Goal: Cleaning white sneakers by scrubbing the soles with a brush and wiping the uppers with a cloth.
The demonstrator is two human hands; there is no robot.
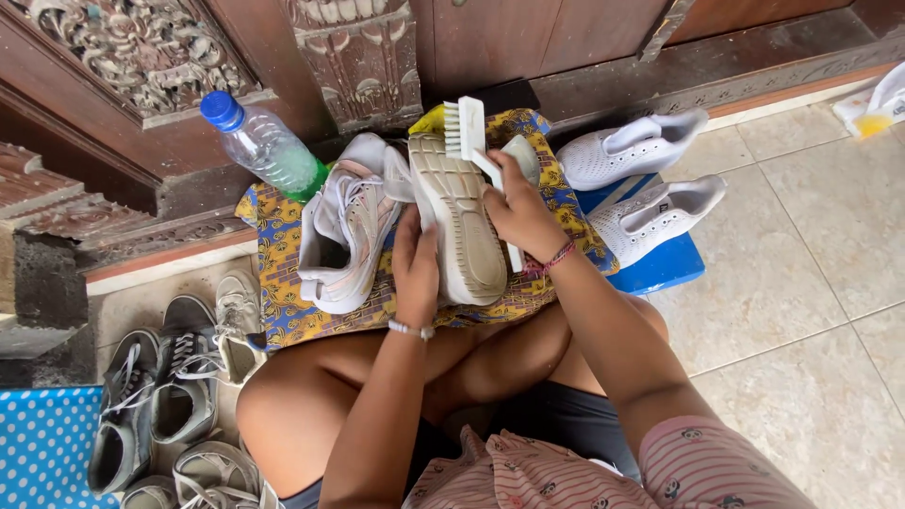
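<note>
My left hand [416, 264] grips a pale sneaker [459, 219] turned sole up over a yellow and blue patterned cloth [283, 292]. In my right hand [521, 215] is a white scrub brush [468, 132], its bristles resting at the toe end of the sole. The matching sneaker [344, 226], pale with pink trim, lies upright on the cloth just left of my left hand.
A plastic bottle [267, 146] with a blue cap and green liquid leans at the cloth's far left corner. Two white sneakers [644, 188] sit on a blue mat [665, 269] to the right. Several grey shoes [165, 386] lie at the left. Carved wooden doors stand ahead.
</note>
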